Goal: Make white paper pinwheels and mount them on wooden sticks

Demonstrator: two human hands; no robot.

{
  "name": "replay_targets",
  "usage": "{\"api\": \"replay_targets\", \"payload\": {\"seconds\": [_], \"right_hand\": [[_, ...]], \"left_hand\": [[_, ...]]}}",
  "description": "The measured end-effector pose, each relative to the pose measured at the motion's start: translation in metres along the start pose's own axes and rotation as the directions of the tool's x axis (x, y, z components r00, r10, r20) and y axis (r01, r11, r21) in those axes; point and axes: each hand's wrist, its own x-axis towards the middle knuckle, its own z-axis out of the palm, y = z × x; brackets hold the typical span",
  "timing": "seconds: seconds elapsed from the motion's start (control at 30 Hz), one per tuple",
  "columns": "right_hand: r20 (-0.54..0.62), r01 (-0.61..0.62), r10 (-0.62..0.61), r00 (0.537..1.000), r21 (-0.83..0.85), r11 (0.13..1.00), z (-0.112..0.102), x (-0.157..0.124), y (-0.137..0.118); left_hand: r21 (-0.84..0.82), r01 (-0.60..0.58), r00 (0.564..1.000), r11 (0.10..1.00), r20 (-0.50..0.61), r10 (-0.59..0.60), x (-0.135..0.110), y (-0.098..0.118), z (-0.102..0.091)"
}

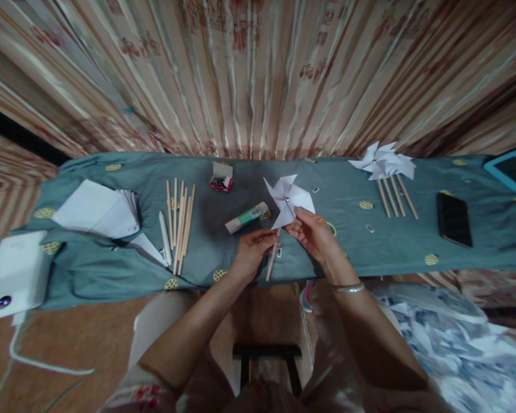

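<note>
1. White paper pinwheel (300, 201) is up in our hands, mid-span over the tabletop (344, 178), wooden stick (272, 265) angled down towards the front edge.
2. Left hand (253, 252): thumb and fingers pinched on that stick just below the paper. Right hand (317, 234): thumb and fingertips closed on the lower-right blade. Neither of us-side hands is free.
3. Risk: too hard a pinch on the right and we crease or tear the blade. Twist against the left grip and the paper could rip at the centre pin (288, 199). Whether the pin is firmly in the stick, we can't tell; if loose, the head could come off.
4. Risk: glue stick (246, 217) lies just left of our work; a sleeve or wrist could roll it. Small open box (221, 177) behind it could spill if knocked.
5. Counts: one pinwheel in hand; mounted pinwheels (373, 160) at right, four by their sticks, heads overlapping. Loose sticks (191, 221): roughly seven, overlapping. One glue stick, one open box, one phone (454, 219). Paper stack (97, 211): one, sheets uncountable from here.
</note>
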Motion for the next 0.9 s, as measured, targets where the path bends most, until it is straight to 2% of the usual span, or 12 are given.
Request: {"api": "replay_targets", "payload": {"seconds": [0.3,0.7,0.9], "right_hand": [[0.020,0.006,-0.006,1.000,0.000,1.000,0.002,0.001,0.000],[0.055,0.056,-0.051,0.997,-0.095,0.994,-0.009,0.001,-0.004],[-0.009,0.102,-0.102,0.995,-0.011,0.995,-0.019,0.006,-0.013]], "left_hand": [[0.020,-0.006,0.999,1.000,-0.032,0.007,-0.001,0.004,0.003],[0.038,-0.002,0.999,0.999,-0.044,0.004,0.000,0.008,0.001],[0.071,0.013,1.000,0.997,-0.023,-0.011,-0.004,0.008,-0.001]]}}
